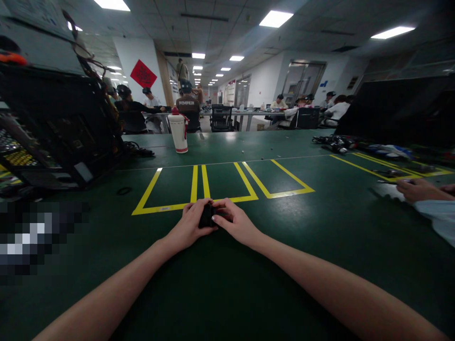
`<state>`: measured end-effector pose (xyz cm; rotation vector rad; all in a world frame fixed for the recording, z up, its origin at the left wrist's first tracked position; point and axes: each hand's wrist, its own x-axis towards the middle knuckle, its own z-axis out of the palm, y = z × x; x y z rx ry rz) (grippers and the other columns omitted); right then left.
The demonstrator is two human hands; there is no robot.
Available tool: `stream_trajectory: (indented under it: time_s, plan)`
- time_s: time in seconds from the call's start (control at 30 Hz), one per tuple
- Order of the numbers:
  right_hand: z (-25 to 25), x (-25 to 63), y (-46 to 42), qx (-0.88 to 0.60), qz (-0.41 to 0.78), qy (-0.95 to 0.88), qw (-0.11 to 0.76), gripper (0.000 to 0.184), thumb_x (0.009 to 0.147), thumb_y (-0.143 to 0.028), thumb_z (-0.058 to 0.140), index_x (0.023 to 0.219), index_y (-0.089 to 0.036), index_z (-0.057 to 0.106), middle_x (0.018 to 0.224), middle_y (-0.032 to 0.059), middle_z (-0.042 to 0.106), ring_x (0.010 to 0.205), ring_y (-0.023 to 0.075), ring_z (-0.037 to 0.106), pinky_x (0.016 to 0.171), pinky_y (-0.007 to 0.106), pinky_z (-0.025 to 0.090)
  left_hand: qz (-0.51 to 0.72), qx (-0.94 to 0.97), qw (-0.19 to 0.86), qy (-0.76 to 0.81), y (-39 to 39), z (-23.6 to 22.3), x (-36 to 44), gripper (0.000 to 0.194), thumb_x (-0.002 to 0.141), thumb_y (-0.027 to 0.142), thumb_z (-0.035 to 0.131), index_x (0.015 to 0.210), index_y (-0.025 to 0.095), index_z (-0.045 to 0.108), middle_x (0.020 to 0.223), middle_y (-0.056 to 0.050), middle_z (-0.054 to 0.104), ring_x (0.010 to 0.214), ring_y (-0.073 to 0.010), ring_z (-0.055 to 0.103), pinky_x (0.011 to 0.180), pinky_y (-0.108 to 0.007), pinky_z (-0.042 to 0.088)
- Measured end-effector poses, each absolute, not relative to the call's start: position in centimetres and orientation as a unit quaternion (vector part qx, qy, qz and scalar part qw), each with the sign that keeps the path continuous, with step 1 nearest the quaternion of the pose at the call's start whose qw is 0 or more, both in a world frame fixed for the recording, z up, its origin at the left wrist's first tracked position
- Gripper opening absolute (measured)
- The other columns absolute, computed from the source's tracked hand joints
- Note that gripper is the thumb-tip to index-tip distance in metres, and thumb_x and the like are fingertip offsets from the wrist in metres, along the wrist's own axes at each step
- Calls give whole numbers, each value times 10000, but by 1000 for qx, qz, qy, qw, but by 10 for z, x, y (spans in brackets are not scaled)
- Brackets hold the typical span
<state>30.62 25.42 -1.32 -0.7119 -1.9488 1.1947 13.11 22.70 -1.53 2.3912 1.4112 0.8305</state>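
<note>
Both hands meet around a small dark block-like object (pixel 206 217), just in front of the yellow tape outlines on the green table (pixel 199 284). My left hand (pixel 194 220) is closed on its left side, with the thumb below and the fingers over the top. From the right, my right hand (pixel 234 220) grips the same object, thumb against its near face and fingers curled behind. The fingers cover much of the object, so its exact kind cannot be made out.
Yellow tape outlines (pixel 195 184) mark the table ahead. A white tumbler (pixel 178 130) with a red lid stands beyond them. Left is a black computer case (pixel 67 128); right, a dark monitor (pixel 398 113) and cables (pixel 336 142). A co-worker's hand (pixel 414 190) holds a thin tool at far right.
</note>
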Motion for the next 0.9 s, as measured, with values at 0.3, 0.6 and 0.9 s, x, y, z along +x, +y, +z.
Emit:
stream_trajectory:
  time_s: [0.3,0.6,0.9]
  plan:
    - [-13,306,254,-272,450,-771,358,274,767,-221,544,1028,-210,461,1071,47,500,1013,174,521,866,367,454,284,818,111,488,228,-17,131,568,734,309,591,1196,238,269,1186,-61,431,1092,-236,416,957,-429,257]
    - [-14,306,254,-278,451,-766,363,276,782,-218,525,1049,-220,453,1067,40,518,1024,167,520,876,361,455,279,819,122,486,228,-16,130,557,745,313,584,1200,246,269,1193,-49,427,1105,-225,403,972,-420,237]
    - [-14,307,254,-268,454,-771,357,284,777,-232,533,1050,-219,454,1089,42,504,1027,174,523,888,377,450,281,816,119,490,228,-16,131,556,742,310,586,1194,242,269,1191,-56,425,1084,-232,414,954,-422,259]
